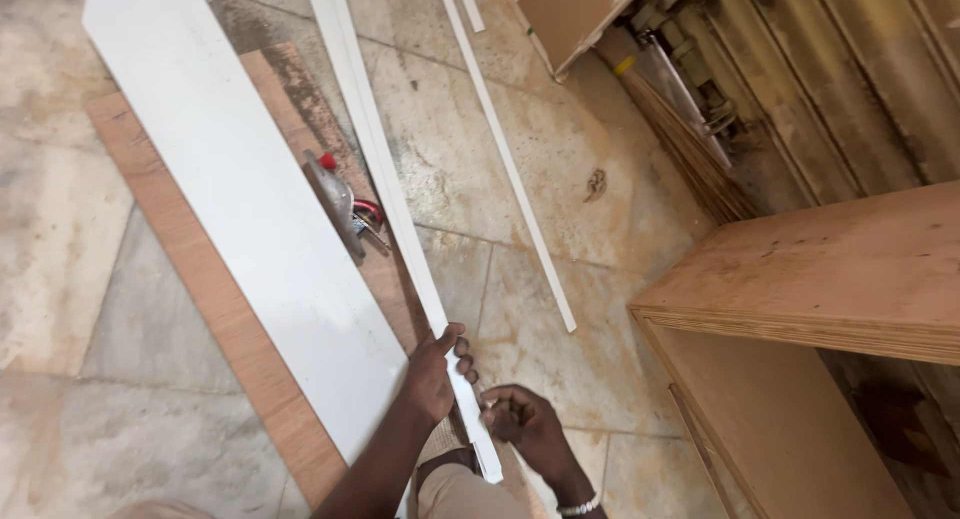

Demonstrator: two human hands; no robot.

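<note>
Stone-tile floor (90,229), worn and stained, fills most of the view

Wide white panel (235,194) lies flat and diagonal on a brown plywood board (235,329); the board shows along the panel's left edge and at its upper right

Plywood cabinet (830,269) at right, bare top, open side facing the floor. A stack of thin wood sheets (690,149) leans beside it, upper right

Long white strip (385,169) runs from the top of the view down to the hands, its near end low at centre, just above the person's knee. It lies just beside the white panel's right edge

Thinner white strip (510,169) lies on the floor to the right, apart from the first

Left hand (435,374): grip pinching the long white strip near its lower end, thumb over the top, fingers curled beneath

Right hand (525,419): fingers curled loosely just beside the strip's near end; cannot tell whether it touches. Watch on that wrist

Small metal tool with red parts (345,204) rests between the panel's edge and the strip
</note>
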